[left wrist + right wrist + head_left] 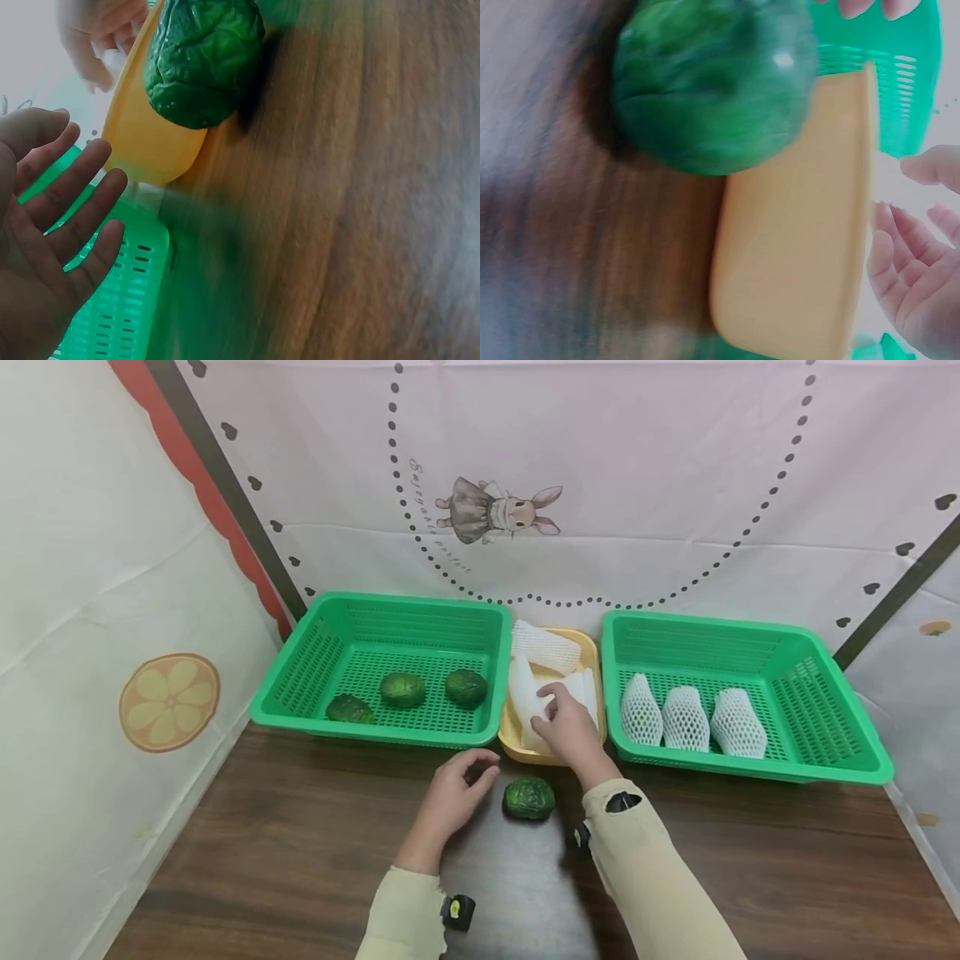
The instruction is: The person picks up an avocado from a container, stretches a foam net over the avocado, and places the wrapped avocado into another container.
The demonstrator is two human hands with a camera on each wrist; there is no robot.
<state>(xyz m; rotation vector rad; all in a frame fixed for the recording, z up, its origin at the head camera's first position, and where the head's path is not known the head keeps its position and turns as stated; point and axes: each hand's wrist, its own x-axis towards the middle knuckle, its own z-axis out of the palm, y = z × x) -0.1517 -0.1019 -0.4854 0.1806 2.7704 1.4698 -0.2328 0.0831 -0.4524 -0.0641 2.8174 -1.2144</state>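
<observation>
A dark green, wrinkled, cabbage-like vegetable [528,799] lies on the table between my hands; it looks large in the right wrist view [712,90]. To its left, my left hand [450,797] hovers with fingers loosely bent and nothing in them. My right hand [570,731] reaches over the yellow tray [543,757] behind the vegetable, thumb and fingers apart. White foam net sleeves [546,647] lie in that tray, some right under the right fingertips. In the right wrist view, no sleeve shows between the fingers [911,251].
A green basket [382,737] at the left contains three bare green vegetables [402,690]. Another green basket [817,772] at the right has three vegetables in white foam nets [686,718]. A printed cloth [637,485] hangs behind the baskets. The table [300,843] is brown wood.
</observation>
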